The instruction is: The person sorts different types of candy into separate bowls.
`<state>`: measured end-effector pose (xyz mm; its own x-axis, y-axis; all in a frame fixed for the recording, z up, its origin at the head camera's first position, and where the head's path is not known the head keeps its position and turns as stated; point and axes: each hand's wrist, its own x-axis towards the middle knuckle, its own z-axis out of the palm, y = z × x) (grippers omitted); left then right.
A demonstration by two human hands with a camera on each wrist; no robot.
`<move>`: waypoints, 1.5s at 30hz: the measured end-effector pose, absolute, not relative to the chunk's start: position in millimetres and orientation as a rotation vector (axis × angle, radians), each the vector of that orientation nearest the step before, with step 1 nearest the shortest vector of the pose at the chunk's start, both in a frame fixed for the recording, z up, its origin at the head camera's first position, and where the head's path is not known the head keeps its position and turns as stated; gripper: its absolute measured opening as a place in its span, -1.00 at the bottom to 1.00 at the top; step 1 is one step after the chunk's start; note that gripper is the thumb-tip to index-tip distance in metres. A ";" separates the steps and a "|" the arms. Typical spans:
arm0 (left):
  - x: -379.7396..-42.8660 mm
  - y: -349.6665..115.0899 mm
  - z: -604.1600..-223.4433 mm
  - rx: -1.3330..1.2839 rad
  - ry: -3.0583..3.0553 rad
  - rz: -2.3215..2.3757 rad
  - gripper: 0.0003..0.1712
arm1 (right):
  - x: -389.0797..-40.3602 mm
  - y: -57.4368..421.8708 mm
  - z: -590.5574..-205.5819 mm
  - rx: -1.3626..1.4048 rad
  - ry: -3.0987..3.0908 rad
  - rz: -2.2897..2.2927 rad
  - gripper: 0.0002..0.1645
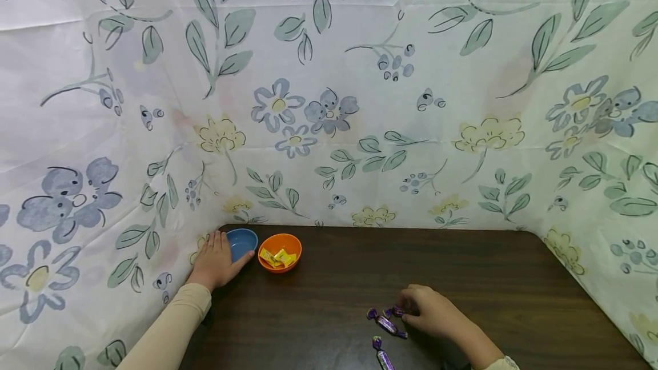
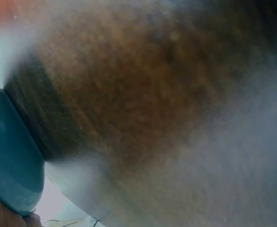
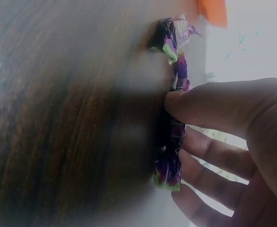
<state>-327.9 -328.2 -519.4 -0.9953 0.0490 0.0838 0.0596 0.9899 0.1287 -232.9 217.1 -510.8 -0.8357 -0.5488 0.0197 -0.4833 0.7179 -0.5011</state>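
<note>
My left hand rests against the near left side of a small blue bowl, fingers fairly straight along its left and thumb spread across its front. In the left wrist view the bowl shows from the side, with a bit of the hand below it. My right hand pinches a purple-wrapped candy between thumb and fingers, low over the table. A second purple candy lies just left of that hand, and a third is nearer the front.
An orange bowl holding several yellow-wrapped candies stands right of the blue one. The dark wooden table is bordered at the back and sides by a white floral cloth.
</note>
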 end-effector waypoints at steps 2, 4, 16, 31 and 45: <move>-326.9 -327.3 -519.0 -0.081 -3.054 -0.198 0.47 | -232.8 217.3 -511.6 -0.847 2.783 -0.765 -0.82; -326.5 -326.7 -519.2 -0.079 -3.053 -0.196 0.46 | -232.7 217.4 -512.4 -0.851 2.776 -0.775 -0.83; -325.3 -326.6 -524.5 -0.108 -3.042 -0.168 0.45 | -232.4 217.8 -513.9 -0.860 2.760 -0.811 -0.84; -317.3 -321.7 -522.1 -0.109 -3.066 -0.187 0.49 | -229.0 217.9 -516.7 -0.884 2.778 -0.830 -0.83; -311.8 -318.2 -520.0 -0.127 -3.067 -0.202 0.46 | -244.9 219.6 -501.5 -0.929 2.955 -0.772 -0.83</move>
<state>-311.8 -318.2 -520.0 -0.9944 0.0782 0.0706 0.0868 0.9879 0.1283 -244.9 219.6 -501.5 -0.8296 -0.5260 0.1874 -0.5504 0.7141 -0.4326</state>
